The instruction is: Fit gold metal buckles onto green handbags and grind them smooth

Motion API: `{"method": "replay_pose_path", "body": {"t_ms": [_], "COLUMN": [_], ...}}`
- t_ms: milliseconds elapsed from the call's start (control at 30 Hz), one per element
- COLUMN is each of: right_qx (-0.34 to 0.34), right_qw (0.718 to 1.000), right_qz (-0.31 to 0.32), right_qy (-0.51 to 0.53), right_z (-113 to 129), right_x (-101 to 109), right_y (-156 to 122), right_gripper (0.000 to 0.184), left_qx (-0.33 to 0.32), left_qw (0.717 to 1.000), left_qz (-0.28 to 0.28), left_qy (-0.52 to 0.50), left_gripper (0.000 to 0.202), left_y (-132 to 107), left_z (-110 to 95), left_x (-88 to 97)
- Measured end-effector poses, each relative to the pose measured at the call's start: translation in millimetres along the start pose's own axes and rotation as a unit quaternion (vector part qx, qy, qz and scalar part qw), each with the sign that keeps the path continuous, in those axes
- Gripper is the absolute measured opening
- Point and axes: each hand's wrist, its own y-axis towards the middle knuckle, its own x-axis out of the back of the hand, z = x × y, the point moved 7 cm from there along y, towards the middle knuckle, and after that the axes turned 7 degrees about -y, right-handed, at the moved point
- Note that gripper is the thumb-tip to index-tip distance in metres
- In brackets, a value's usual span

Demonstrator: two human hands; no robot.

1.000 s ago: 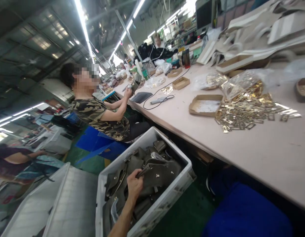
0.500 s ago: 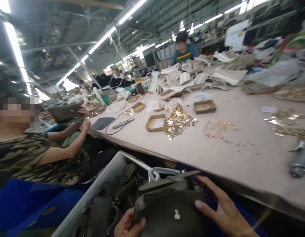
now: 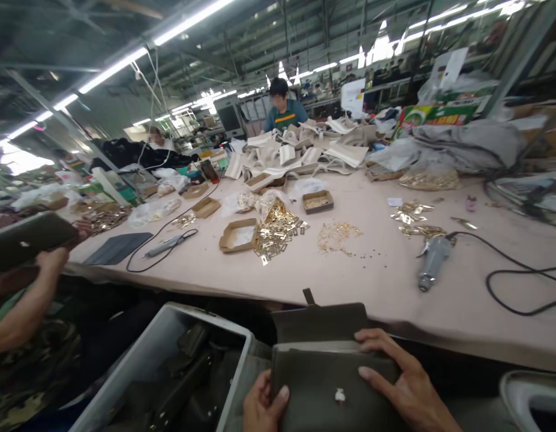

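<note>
A dark olive handbag (image 3: 318,378) is held between my two hands at the table's near edge, its flap (image 3: 322,318) raised and tipped back. A small shiny clasp (image 3: 339,395) sits on its front panel. My left hand (image 3: 264,405) grips the bag's left side, thumb on the front. At the right, my right hand (image 3: 403,378) holds the upper edge, fingers over the opening and thumb on the front. Left of the bag, a grey bin (image 3: 170,309) contains more dark bags (image 3: 192,384).
Across the pink-covered table (image 3: 278,276) are gold metal fittings (image 3: 278,231), small cardboard boxes (image 3: 237,235) and a corded grey electric screwdriver (image 3: 433,264). Pale leather pieces (image 3: 300,147) are piled farther back. A co-worker's hand (image 3: 53,258) holds another bag at left.
My view has swung to the right. The handbag has come out from over the bin to its right, still in both hands, and its flap now stands farther open.
</note>
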Motion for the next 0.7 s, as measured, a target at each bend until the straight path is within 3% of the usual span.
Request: {"method": "replay_pose_path", "body": {"t_ms": [67,133,200,267,333,433,567,700], "right_qx": [0.006,0.016,0.03,0.044,0.056,0.066,0.065,0.057], "right_qw": [0.999,0.998,0.997,0.996,0.996,0.996,0.996,0.996], "right_qz": [-0.04,-0.063,-0.073,-0.076,-0.07,-0.063,-0.058,-0.058], "right_qy": [0.004,0.011,0.016,0.019,0.021,0.025,0.021,0.027], "right_z": [-12.5,-20.8,-23.5,-22.3,-20.5,-21.3,-26.3,-29.0], "right_x": [-1.6,-3.0,-2.0,0.2,1.2,0.3,-2.6,-2.4], "right_y": [-1.7,-1.9,-1.0,0.8,3.5,7.3,8.9,8.9], "right_gripper": [0.022,0.02,0.018,0.017,0.016,0.018,0.018,0.016], "left_qx": [-0.112,-0.217,-0.249,-0.192,-0.084,0.053,0.166,0.223], "left_qw": [0.985,0.95,0.944,0.973,0.993,0.988,0.973,0.969], "left_qz": [-0.06,-0.109,-0.099,-0.024,0.07,0.141,0.151,0.087], "left_qy": [0.116,0.196,0.194,0.123,0.042,-0.04,-0.062,-0.059], "left_gripper": [0.062,0.057,0.053,0.053,0.055,0.062,0.062,0.047], "left_y": [0.5,-6.9,-13.7,-14.0,-11.2,-1.2,22.7,40.4], "left_z": [-30.9,-67.5,-96.1,-110.1,-111.5,-105.4,-92.5,-77.0], "left_x": [-9.8,-23.8,-44.6,-73.7,-109.3,-155.2,-193.7,-205.4]}}
